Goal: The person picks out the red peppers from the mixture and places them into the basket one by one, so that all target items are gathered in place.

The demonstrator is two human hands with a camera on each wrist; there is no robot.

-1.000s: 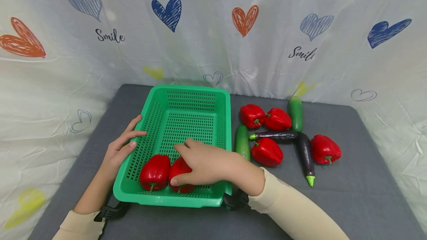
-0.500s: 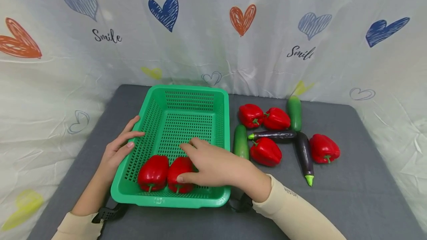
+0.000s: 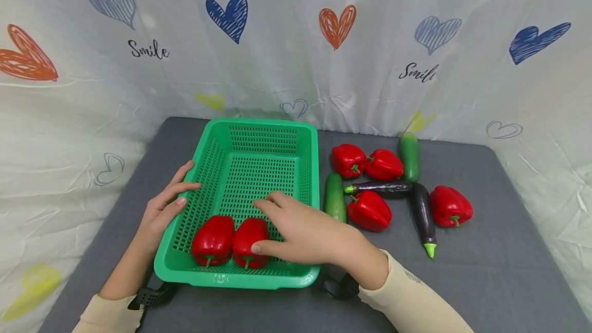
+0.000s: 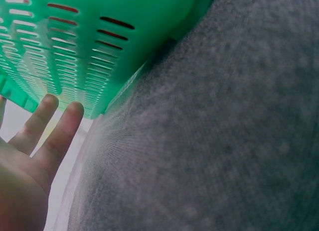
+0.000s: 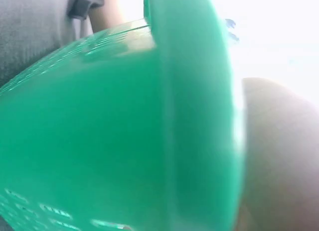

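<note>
Red pepper (image 3: 246, 236) lies beside a second pepper (image 3: 213, 239) in the green basket (image 3: 259, 281), right hand (image 3: 307, 230) at it, fingers loosely spread, left hand (image 3: 162, 209) splayed at the basket's side; placing seems done, next wants lifting clear.

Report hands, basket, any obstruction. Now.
Left hand at the left rim of the green basket. Right hand over it, partly covering the right pepper; contact unclear. Two red peppers side by side at the near end. No obstruction seen.
</note>
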